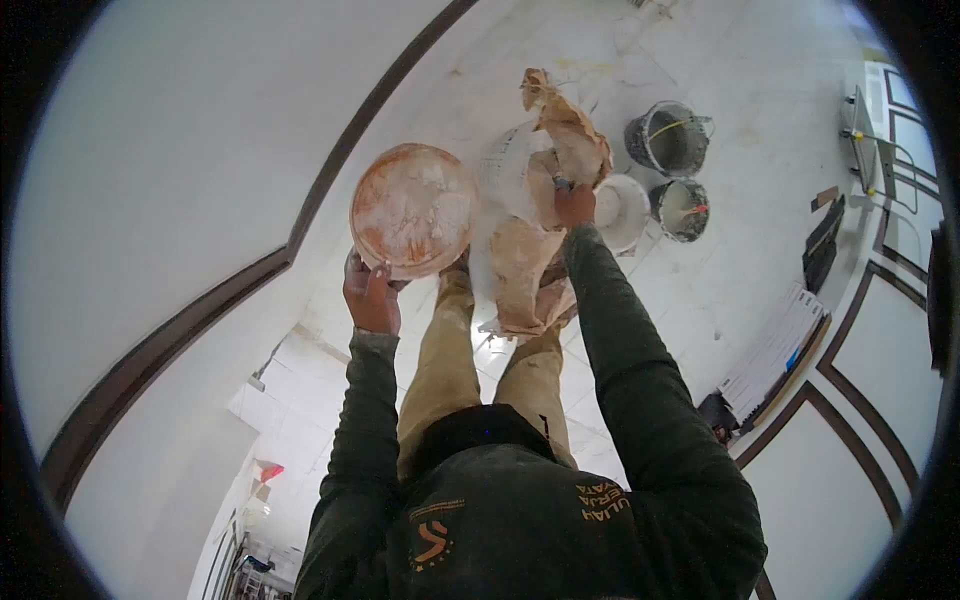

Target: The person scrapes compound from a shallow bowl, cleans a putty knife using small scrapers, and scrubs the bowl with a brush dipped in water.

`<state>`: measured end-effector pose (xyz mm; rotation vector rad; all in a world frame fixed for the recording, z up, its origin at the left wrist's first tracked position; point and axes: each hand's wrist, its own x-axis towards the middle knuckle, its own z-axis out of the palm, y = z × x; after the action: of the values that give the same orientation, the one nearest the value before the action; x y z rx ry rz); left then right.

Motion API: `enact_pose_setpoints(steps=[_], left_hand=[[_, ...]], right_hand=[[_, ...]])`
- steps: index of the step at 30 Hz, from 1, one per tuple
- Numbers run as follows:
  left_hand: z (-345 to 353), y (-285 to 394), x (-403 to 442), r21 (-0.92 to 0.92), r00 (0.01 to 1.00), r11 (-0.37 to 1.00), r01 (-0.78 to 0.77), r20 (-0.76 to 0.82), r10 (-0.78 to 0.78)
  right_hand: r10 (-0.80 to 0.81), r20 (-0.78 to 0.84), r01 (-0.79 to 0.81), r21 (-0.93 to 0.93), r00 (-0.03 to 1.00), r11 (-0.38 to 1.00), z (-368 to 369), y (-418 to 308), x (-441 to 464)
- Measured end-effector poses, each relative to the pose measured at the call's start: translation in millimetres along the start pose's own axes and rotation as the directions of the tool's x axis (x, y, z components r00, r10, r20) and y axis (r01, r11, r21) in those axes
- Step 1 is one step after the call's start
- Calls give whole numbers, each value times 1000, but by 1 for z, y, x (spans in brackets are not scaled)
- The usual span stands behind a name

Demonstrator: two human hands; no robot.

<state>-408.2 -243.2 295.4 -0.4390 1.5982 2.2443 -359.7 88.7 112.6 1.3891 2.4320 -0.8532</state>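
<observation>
My left hand (374,292) grips the near rim of a round tub (414,210), whose pale surface is smeared with reddish brown. To the right, a torn brown paper sack (578,140) stands with its top ripped back, and loose brown paper (522,275) hangs toward my feet. My right hand (575,204) is closed at the sack's opening, on something too small to make out. Just right of that hand is a white bucket (622,212).
Two dark, splashed buckets (668,138) (681,210) stand beyond the white one. A wall with dark trim (330,170) runs along the left. At the right are a trolley (858,135), flat boards (765,350) and a panelled wall (850,440).
</observation>
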Motion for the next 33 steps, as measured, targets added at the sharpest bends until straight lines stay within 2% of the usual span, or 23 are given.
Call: enact_pose_setpoints(steps=[2,5,6,7,9,10,11,12,13,14,16,17,20,23,24,27,30,33], left_hand=[[-10,2,-3,27,1000,1000,13,-7,-13],[-17,5,-4,52,999,998,27,-26,-26],[-17,5,-5,28,999,999,33,-12,-33],[-16,5,-4,1,999,999,36,5,-36],[-13,3,-3,-17,999,999,42,-18,-42],[-12,1,-2,-27,999,999,44,-10,-44],[-12,0,-2,-37,999,998,47,0,-47],[-11,0,-2,-24,998,998,65,0,-65],[-9,1,-1,-25,998,998,64,1,-64],[-6,2,-1,-27,998,998,57,10,-57],[-2,4,-3,-38,998,998,49,31,-48],[0,3,-3,-24,998,998,58,17,-58],[11,4,-4,-26,998,998,56,35,-55],[24,5,-9,-61,997,996,65,48,-62],[26,2,-10,-67,997,996,67,52,-64],[32,-4,-16,-63,995,995,77,64,-73],[41,-8,-21,-55,993,994,93,75,-88],[56,-15,-26,-53,993,994,99,72,-95]], right_hand=[[-187,-65,189,14,980,982,20,7,15],[-189,-19,190,86,982,978,54,26,44],[-256,-5,255,-55,967,965,48,20,42],[-260,-1,260,-51,965,964,43,12,41],[-180,132,161,141,975,977,35,7,44],[-158,200,123,177,967,977,28,4,41],[-161,201,126,178,966,976,16,-3,33],[-115,220,14,413,969,911,4,-10,22],[-74,251,-100,616,965,781,-3,-13,13],[-75,248,-97,615,966,782,-2,-10,7],[-42,336,-282,846,941,452,-1,1,-1],[-40,326,-273,848,945,454,-8,3,-7],[10,302,-289,903,953,319,-26,-2,-30],[-10,261,-247,925,965,288,-30,19,-38],[-70,271,-242,929,960,279,-35,27,-43],[-5,308,-293,911,951,290,-50,38,-57],[39,257,-258,922,966,288,-68,42,-73],[-33,268,-251,934,963,253,-98,41,-91]])
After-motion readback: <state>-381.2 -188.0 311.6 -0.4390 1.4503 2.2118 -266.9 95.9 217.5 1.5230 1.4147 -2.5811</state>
